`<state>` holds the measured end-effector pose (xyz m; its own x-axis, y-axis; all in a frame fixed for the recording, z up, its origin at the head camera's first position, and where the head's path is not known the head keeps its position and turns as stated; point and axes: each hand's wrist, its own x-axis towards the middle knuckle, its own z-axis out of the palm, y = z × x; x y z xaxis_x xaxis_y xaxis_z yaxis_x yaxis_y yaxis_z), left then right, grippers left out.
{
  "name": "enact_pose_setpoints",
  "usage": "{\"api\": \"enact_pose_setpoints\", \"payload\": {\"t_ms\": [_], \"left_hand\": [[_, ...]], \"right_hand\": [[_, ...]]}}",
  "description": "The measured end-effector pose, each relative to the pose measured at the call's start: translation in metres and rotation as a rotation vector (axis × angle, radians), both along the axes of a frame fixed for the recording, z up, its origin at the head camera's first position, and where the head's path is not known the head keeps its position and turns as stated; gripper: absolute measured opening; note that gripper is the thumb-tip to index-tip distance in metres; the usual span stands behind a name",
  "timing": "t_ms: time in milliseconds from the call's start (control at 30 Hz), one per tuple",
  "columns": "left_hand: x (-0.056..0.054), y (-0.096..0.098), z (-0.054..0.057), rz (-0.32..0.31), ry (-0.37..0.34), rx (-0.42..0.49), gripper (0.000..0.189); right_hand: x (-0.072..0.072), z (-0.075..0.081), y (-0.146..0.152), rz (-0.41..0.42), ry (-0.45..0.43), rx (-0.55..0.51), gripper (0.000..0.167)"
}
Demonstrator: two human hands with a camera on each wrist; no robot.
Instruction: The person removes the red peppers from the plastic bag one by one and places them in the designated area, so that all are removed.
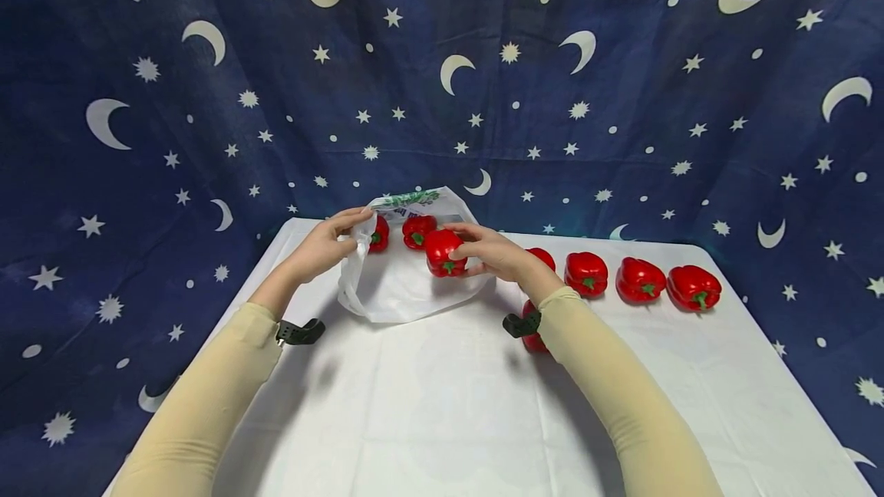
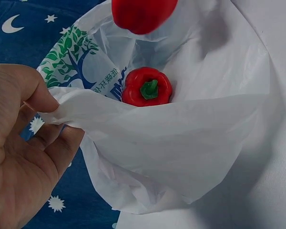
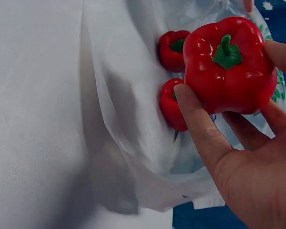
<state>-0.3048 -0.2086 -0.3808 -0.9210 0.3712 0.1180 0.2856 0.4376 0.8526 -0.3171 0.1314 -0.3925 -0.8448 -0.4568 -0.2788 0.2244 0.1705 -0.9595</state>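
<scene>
A white plastic bag with a green tree print lies with its mouth spread wide on the table. My left hand pinches the bag's rim between thumb and fingers at its left side. Held in my right hand is a red bell pepper, its green stem facing the right wrist camera, over the bag's opening. Inside the bag sit two more red bell peppers, one at the back and one by the left side, partly covered by the bag's edge.
To the right on the white-covered table, several red bell peppers form a row. Another pepper is partly hidden behind my right wrist. A dark blue curtain with moons and stars hangs behind the table.
</scene>
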Motion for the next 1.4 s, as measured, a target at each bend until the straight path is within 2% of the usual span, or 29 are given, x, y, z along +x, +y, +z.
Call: {"api": "enact_pose_setpoints", "payload": {"t_ms": [333, 633, 767, 1133, 1400], "left_hand": [[-0.001, -0.001, -0.003, -0.004, -0.006, 0.013, 0.061], [0.001, -0.002, -0.004, -0.010, -0.008, 0.023, 0.060], [-0.001, -0.003, -0.005, -0.009, -0.010, 0.028, 0.060], [-0.002, -0.004, -0.007, 0.002, -0.012, 0.011, 0.061], [-0.001, -0.003, -0.006, -0.004, -0.007, 0.008, 0.059]], "right_hand": [[0.015, 0.012, 0.026, 0.004, 0.022, -0.019, 0.072], [0.035, 0.019, 0.063, -0.021, 0.025, -0.018, 0.084], [0.043, 0.019, 0.083, -0.057, 0.029, 0.013, 0.085], [0.063, 0.020, 0.131, -0.041, 0.052, -0.004, 0.085], [0.077, 0.015, 0.160, -0.053, 0.085, -0.025, 0.081]]}}
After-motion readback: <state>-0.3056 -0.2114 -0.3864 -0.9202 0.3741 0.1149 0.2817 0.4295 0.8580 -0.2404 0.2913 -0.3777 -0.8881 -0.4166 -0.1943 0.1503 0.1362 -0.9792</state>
